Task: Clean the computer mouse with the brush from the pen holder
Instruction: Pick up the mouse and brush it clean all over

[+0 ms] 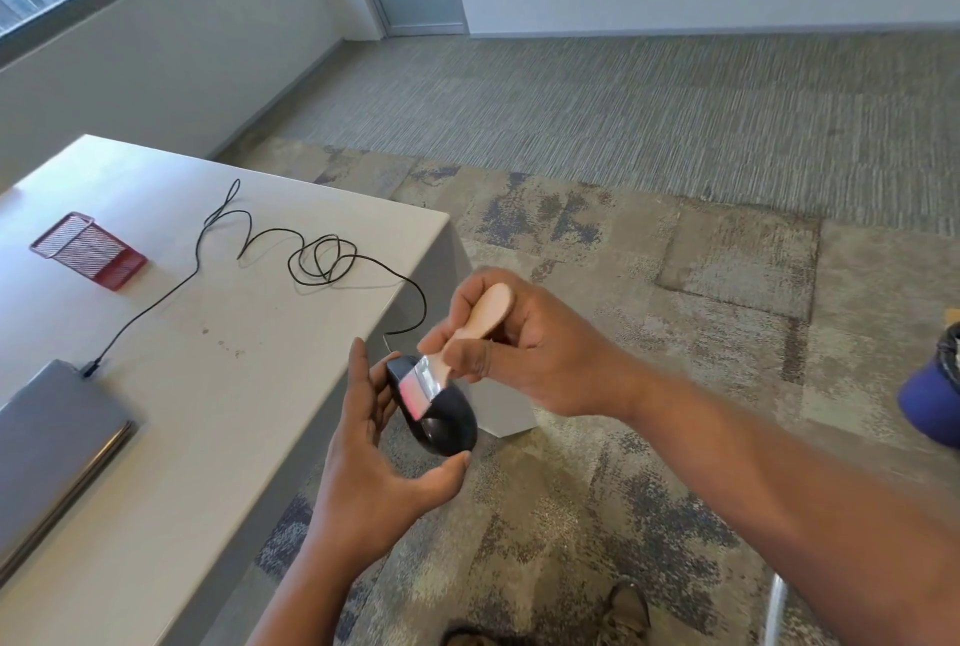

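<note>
A black computer mouse is held off the table's right edge in my left hand, fingers behind it and thumb under its rear. My right hand grips a small brush by its pale wooden handle. The brush's metal ferrule and pinkish bristles rest on the mouse's front top. The mouse's black cable loops across the white table to a closed grey laptop. A red mesh pen holder lies on its side at the table's left.
The table's right edge and its grey leg panel are just behind the mouse. Patterned carpet covers the floor. A blue object sits at the right frame edge. Shoes show at the bottom.
</note>
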`<move>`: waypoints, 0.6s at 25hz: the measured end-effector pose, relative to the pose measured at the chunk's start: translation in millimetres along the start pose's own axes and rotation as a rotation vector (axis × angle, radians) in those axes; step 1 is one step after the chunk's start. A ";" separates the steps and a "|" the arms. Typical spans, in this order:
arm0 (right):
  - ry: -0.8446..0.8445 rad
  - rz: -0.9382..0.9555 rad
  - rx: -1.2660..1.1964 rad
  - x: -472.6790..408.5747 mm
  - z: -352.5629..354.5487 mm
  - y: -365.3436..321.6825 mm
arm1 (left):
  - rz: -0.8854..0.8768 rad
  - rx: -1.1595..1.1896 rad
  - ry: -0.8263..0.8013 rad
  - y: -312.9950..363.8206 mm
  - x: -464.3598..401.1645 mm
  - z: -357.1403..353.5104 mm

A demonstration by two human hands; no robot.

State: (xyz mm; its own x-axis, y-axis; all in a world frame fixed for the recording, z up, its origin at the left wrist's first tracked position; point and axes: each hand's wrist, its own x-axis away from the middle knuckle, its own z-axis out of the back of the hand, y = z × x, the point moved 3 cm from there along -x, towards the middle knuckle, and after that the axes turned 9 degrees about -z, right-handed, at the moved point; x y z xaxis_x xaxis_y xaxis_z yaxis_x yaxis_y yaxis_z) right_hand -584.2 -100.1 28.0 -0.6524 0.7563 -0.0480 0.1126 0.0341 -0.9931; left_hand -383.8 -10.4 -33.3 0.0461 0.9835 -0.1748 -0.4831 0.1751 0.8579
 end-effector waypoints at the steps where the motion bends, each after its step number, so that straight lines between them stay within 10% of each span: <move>1: -0.008 -0.004 0.050 -1.2 -4.6 3.4 | 0.011 -0.009 0.008 1.2 -1.0 -0.3; 15: -0.222 -0.125 0.118 10.0 15.9 -9.2 | 0.021 0.007 0.067 -7.4 -8.3 -0.5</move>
State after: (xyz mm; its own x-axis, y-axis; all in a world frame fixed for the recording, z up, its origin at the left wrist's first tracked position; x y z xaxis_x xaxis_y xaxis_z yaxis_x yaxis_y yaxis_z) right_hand -603.6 -103.2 35.0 -0.8056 0.5888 0.0658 -0.0585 0.0315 -0.9978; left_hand -381.0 -19.9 -38.4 -0.0228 0.9818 -0.1887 -0.4775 0.1552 0.8648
